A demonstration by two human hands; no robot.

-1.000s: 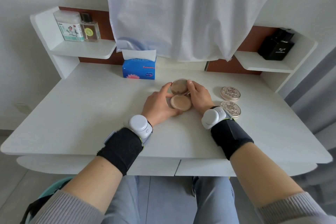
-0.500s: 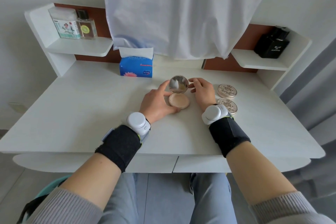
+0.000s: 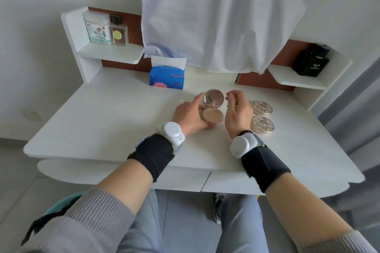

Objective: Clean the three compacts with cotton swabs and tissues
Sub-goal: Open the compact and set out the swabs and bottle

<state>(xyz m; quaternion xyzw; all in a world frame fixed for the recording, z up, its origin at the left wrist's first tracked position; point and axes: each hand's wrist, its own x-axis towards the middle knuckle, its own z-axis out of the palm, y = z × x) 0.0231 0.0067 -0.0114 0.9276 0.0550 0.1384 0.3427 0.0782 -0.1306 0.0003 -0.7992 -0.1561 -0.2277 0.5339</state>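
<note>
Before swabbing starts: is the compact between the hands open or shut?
Open: the compact shows its powder pan, its mirrored lid stands up behind, and the left hand holds it.

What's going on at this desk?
A person is at a white desk with one compact open, mirror lid up. The left hand holds its base, index finger on the lid's edge; the right hand hovers beside the lid, holding nothing. Two closed compacts lie to the right. Tissue box and cotton swab box sit untouched.
</note>
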